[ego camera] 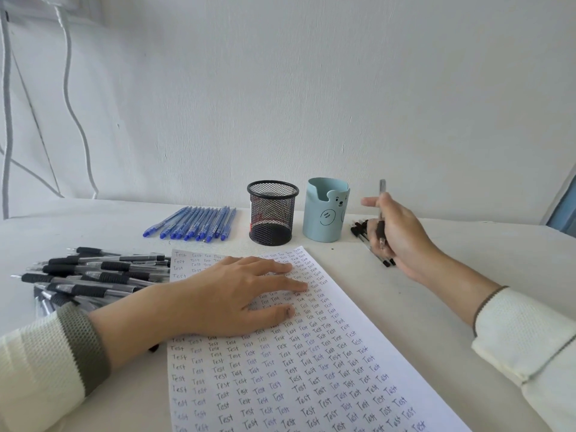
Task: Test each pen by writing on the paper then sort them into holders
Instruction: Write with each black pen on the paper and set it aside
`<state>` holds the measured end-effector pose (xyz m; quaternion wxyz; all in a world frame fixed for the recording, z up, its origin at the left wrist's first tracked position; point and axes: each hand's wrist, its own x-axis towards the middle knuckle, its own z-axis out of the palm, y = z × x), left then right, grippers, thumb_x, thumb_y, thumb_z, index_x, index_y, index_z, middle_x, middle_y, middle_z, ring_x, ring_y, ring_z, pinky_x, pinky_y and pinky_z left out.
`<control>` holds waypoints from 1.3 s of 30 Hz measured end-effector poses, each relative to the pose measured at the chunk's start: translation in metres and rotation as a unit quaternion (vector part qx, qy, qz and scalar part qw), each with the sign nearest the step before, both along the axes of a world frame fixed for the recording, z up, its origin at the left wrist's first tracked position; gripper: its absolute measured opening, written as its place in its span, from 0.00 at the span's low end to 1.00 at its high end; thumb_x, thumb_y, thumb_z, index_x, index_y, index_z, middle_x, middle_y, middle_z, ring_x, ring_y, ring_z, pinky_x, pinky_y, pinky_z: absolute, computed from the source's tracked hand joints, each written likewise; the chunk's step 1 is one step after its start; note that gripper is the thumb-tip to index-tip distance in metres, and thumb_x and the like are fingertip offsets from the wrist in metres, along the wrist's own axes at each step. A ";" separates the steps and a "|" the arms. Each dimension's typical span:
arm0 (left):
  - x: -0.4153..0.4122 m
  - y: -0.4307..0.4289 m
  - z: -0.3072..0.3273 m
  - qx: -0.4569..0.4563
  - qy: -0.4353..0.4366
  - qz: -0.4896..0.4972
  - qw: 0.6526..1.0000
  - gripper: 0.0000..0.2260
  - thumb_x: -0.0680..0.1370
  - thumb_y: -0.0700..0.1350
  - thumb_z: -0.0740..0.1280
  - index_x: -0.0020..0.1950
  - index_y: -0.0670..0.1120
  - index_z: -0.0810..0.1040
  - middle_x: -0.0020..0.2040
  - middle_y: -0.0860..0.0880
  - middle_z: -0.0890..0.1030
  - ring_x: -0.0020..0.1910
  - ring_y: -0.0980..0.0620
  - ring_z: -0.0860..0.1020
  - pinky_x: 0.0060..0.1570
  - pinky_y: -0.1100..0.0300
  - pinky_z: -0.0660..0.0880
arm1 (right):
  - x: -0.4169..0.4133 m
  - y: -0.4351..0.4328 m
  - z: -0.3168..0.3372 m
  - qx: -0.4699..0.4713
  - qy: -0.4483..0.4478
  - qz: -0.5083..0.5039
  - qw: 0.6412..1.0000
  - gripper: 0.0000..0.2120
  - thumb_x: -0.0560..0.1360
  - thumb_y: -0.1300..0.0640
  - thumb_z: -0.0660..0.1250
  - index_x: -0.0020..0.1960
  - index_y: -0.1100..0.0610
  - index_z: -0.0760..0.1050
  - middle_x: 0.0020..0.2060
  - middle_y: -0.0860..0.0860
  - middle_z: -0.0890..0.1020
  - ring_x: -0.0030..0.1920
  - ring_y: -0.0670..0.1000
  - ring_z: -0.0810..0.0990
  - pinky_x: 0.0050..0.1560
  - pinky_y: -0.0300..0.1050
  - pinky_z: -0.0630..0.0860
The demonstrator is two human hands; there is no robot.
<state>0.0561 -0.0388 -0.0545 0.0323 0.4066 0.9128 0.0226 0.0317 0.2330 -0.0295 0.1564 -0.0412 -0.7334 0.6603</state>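
A white sheet of paper (311, 378) covered with rows of the word "Test" lies in front of me. My left hand (237, 294) rests flat on its upper part, fingers spread. My right hand (396, 232) hovers to the right of the light blue bear holder (324, 213), holding a black-grip pen (381, 207) upright. A black mesh holder (272, 213) stands left of the blue one and looks empty. A few black pens (367, 241) lie under my right hand.
A pile of black-grip pens (90, 275) lies at the left of the paper. A row of blue pens (193, 226) lies left of the mesh holder. A white wall with hanging cables (71, 98) rises behind the table.
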 end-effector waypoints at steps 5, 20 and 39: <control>-0.001 0.000 -0.001 0.003 0.004 -0.002 1.000 0.25 0.76 0.71 0.45 0.73 0.74 0.52 0.78 0.65 0.53 0.76 0.64 0.54 0.75 0.55 0.50 | -0.007 0.022 0.005 0.040 -0.001 -0.016 0.999 0.19 0.82 0.54 0.50 0.54 0.57 0.78 0.36 0.50 0.84 0.22 0.46 0.65 0.21 0.35 0.61; 0.000 0.000 -0.001 0.004 0.004 -0.003 1.000 0.24 0.77 0.70 0.47 0.73 0.74 0.52 0.78 0.65 0.53 0.76 0.63 0.54 0.75 0.57 0.50 | -0.016 0.063 -0.028 0.332 0.091 0.003 0.939 0.10 0.77 0.65 0.65 0.49 0.54 0.83 0.60 0.45 0.81 0.59 0.41 0.79 0.53 0.21 0.68; -0.001 0.000 -0.002 0.007 0.006 -0.006 1.000 0.24 0.76 0.71 0.45 0.73 0.75 0.51 0.78 0.66 0.52 0.76 0.62 0.53 0.75 0.56 0.49 | -0.018 0.058 -0.034 0.499 0.166 0.024 0.850 0.14 0.78 0.50 0.60 0.46 0.51 0.84 0.51 0.41 0.85 0.57 0.42 0.79 0.67 0.49 0.69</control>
